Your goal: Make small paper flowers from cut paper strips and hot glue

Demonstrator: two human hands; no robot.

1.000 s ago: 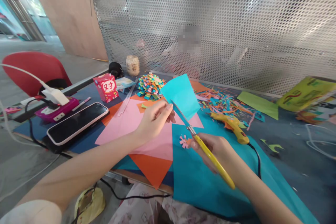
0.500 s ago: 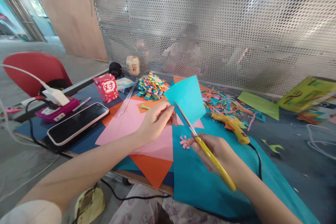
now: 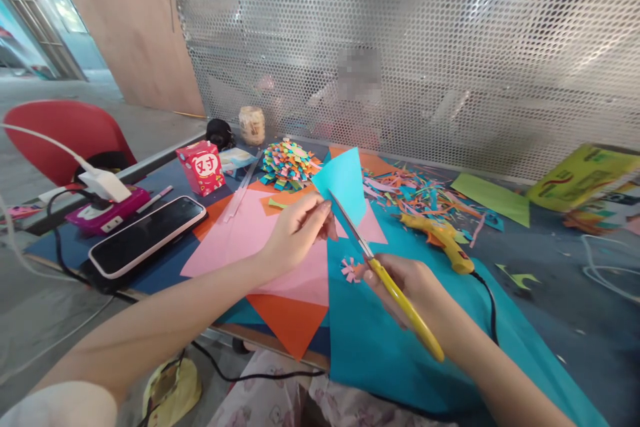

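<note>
A small blue sheet of paper is pinched by its lower left edge in my left hand, whose fingers are closed. Yellow-handled scissors are gripped in my right hand. Their blades lie along the paper's lower edge, tips close to my left fingertips. Below the blades, a little pink paper flower rests on a large blue sheet. Pink paper and orange paper lie under my left forearm.
Behind my hands stand a multicoloured paper pompom and a heap of paper strips. A yellow glue gun lies at right. To the left are a phone, a purple power strip and a red box. Perforated metal closes the back.
The blue paper has turned and narrowed in view, its right side swinging left. Both hands and the scissors have hardly moved.
</note>
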